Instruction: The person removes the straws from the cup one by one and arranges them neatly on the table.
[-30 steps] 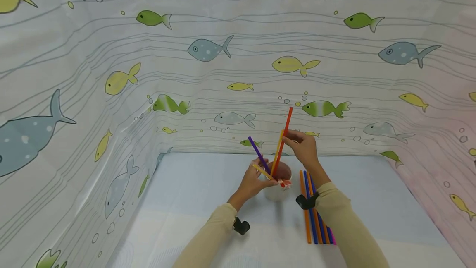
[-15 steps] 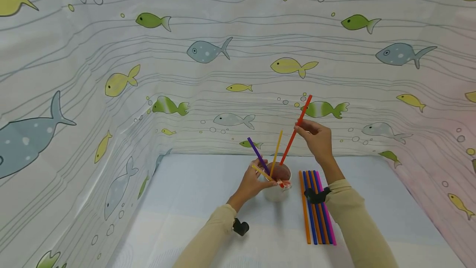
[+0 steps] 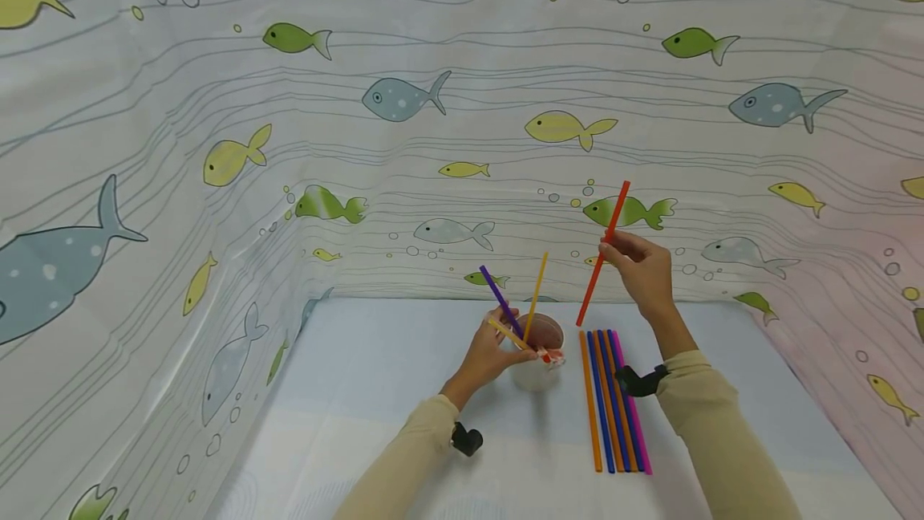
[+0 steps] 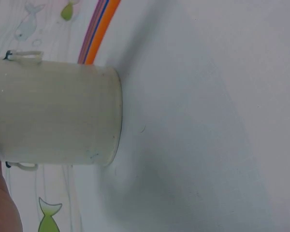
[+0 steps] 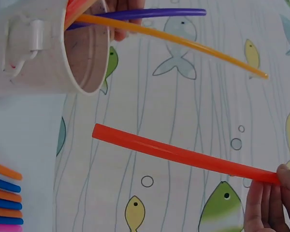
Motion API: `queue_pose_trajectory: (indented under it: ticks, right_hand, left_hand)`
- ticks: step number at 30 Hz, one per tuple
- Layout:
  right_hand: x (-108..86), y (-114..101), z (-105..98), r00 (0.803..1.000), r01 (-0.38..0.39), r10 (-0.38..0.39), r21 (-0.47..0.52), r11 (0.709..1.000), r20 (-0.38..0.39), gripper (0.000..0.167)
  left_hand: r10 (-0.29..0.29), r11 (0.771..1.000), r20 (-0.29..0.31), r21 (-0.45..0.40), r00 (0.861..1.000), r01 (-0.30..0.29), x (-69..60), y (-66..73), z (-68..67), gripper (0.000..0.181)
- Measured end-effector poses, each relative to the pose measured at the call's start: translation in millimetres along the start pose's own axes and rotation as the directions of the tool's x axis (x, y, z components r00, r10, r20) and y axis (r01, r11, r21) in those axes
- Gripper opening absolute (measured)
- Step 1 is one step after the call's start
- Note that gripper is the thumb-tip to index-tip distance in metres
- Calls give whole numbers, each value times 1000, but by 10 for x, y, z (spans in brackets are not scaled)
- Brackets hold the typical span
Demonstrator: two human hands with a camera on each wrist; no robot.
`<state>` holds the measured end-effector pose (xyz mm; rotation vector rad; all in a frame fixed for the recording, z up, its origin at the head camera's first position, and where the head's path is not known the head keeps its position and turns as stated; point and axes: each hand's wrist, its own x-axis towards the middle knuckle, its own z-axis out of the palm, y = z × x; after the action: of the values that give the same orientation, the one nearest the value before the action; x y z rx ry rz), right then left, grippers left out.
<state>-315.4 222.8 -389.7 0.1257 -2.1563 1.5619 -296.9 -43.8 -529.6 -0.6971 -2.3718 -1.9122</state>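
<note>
My right hand (image 3: 642,267) pinches a red straw (image 3: 619,211) between thumb and fingers, in the air right of a white pail (image 3: 532,377). In the right wrist view the lower end of the straw hangs apart from the pail. My left hand (image 3: 488,353) grips the pail's left side near the rim, its fingers partly hidden. Out of the pail lean a yellow straw (image 3: 536,294), a purple straw (image 3: 496,287) and an orange-yellow straw (image 3: 508,332) slanting across my left hand. A red-and-white bit (image 3: 552,356), too small to identify, shows at the front rim.
Several orange, blue and pink straws (image 3: 606,404) lie side by side on the white table (image 3: 346,392), right of the pail and beneath my right forearm. A fish-patterned sheet (image 3: 404,167) hangs behind and along both sides.
My right hand has drawn the red straw up out of the pail and moved it right, until it is clear of the rim. My left hand and the pail have hardly moved.
</note>
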Motion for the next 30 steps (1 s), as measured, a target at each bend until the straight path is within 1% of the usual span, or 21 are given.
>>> queue_pose_trajectory:
  ticks: [5,10,16,20,25,30]
  right_hand:
    - [-52,86,-82,1000,-12,12,-38,999,1,43]
    - [-120,221,-145,999,-36,36,-83,996,4,45]
    - [-203,434,-220,996,-92,94,-135,987,10,47]
    - [-271,583,-274,989,-145,149,-152,978,18,49]
    - [-374,720,-336,976,-208,216,-182,961,25,51]
    - [-459,865,-391,966,-246,256,-209,947,22,51]
  left_hand:
    - [-2,1000,1,8,1000,2,1,1,-3,85]
    - [-4,1000,0,20,1000,4,-3,-6,3,85]
    - [-23,1000,-12,17,1000,24,-6,-12,9,84]
    - [-22,1000,-12,10,1000,22,-5,-15,10,85]
    - [-16,1000,-9,-3,1000,16,-6,-11,7,84]
    - [-13,1000,-6,-8,1000,13,-4,-22,9,83]
